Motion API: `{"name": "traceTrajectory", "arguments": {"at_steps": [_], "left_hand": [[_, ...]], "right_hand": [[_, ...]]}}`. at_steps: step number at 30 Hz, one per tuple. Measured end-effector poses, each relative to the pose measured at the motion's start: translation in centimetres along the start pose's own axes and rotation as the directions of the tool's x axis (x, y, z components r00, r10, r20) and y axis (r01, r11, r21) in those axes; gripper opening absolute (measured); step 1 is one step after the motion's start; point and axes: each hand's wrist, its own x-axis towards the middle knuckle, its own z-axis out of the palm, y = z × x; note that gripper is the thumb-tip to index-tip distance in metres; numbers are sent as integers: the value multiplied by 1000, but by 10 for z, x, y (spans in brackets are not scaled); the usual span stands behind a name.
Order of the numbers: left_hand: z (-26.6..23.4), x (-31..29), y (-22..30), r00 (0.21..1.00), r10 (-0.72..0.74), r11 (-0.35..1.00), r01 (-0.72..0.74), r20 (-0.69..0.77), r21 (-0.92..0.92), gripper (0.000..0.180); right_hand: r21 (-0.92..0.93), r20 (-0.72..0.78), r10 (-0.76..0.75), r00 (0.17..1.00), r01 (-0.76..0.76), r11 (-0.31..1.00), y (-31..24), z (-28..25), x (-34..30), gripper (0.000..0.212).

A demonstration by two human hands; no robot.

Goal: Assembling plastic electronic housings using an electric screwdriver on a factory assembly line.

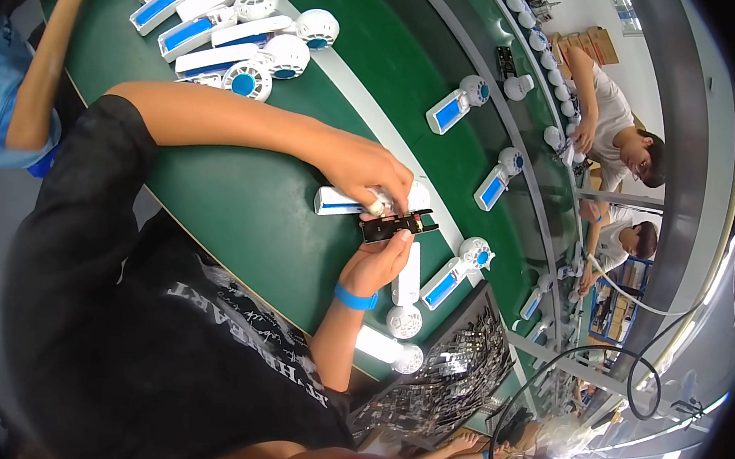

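Note:
My right hand [375,263], with a blue band at the wrist, grips a slim black plastic part [387,229] between thumb and fingers. The part has a forked end and small coloured bits near it. My left hand [364,174] bends over it from above, its fingers closed in a pinch at the part's upper edge; a pale cover shows on one fingertip. What the pinch holds, if anything, is too small to tell. Below my left hand lies a white device [331,201] with a blue strip, partly hidden. Beside my right hand lies a white fan-like device [408,277] with a round grille.
Several white and blue fan-like devices [188,35] are heaped at the upper left of the green table [240,192]. More lie along the green belt [383,47]. A dark tray [451,368] of small black parts stands at lower right. Co-workers [609,111] sit across and at left.

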Motion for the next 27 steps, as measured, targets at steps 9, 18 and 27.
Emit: {"name": "traceTrajectory", "arguments": {"at_steps": [9, 18, 27], "left_hand": [[2, 12, -3, 999, 39, 987, -35, -22, 158, 16], [31, -15, 14, 916, -264, 963, 232, -300, -140, 13], [29, -31, 32, 868, -278, 959, 228, -411, -167, 9]], "right_hand": [[-52, -5, 13, 1000, -13, 999, -6, -11, -4, 41], [-355, 195, -80, 977, 147, 923, -7, 6, -10, 52], [-520, 308, -125, 943, 277, 808, 3, 5, -18, 53]]}}
